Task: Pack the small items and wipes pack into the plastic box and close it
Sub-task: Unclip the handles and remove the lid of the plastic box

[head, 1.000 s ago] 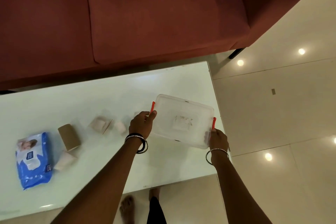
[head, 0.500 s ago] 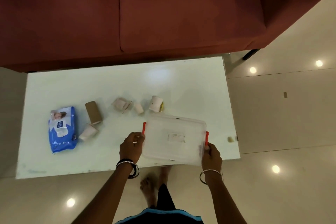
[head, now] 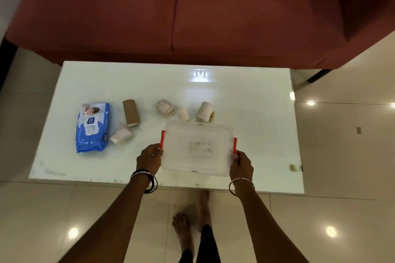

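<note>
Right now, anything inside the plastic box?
Through the clear lid of the plastic box, held by the left hand and right hand, only a pale label patch shows. No items visible inside; the wipes pack lies on the table.

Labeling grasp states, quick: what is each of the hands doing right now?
Left hand: closed on the plastic box by its left red latch.
Right hand: closed on the same box's right edge.
</note>
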Motion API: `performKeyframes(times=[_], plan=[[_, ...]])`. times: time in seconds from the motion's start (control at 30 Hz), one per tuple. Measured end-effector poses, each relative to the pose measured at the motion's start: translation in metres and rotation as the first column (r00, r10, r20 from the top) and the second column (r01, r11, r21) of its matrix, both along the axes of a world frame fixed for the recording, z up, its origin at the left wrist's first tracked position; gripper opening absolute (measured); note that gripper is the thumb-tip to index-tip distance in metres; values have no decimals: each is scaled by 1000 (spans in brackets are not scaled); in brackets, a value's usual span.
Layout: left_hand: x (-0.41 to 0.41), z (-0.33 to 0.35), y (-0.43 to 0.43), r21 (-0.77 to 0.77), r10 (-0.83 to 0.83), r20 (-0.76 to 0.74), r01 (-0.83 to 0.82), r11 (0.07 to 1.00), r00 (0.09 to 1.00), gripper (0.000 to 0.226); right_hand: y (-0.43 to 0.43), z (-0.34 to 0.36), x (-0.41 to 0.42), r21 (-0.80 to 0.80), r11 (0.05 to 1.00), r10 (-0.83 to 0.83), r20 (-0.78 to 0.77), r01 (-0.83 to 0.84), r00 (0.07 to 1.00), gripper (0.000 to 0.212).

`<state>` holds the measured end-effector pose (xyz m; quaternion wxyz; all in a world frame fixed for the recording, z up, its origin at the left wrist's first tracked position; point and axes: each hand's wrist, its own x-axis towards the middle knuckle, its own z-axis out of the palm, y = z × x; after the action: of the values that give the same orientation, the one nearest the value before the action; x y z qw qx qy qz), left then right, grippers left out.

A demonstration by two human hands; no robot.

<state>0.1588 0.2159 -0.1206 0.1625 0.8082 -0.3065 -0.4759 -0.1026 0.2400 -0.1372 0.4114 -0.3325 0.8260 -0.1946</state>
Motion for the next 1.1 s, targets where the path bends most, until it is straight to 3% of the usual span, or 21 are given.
performKeyframes(times=[0.13, 0.2, 0.27, 0.43, 0.93, 1.1], plan=[[8, -10, -3, -34, 19, 20, -18, 999, 1000, 42, -14, -9, 8, -36, 998, 58, -33, -60, 998, 31], [8, -12, -8, -62, 4, 52, -1, 998, 999, 33, -20, -14, 8, -44, 995, 88, -54, -90, 995, 31], [6, -16, -12, -96, -26, 135, 39, 995, 991, 25, -28, -18, 8, -55, 991, 114, -80, -118, 990, 31], [2, -27, -23, -98, -33, 327, 69, 993, 944, 41, -39, -21, 13, -109, 979, 154, -146, -171, 977, 32], [-22, -48, -22, -293, 202, 474, -63, 954, 857, 31, -49, -32, 18, -10, 963, 241, -408, -268, 881, 27], [-24, -55, -23, -311, 270, 480, -126, 942, 835, 31, -51, -37, 16, -64, 983, 135, -382, -172, 914, 27]])
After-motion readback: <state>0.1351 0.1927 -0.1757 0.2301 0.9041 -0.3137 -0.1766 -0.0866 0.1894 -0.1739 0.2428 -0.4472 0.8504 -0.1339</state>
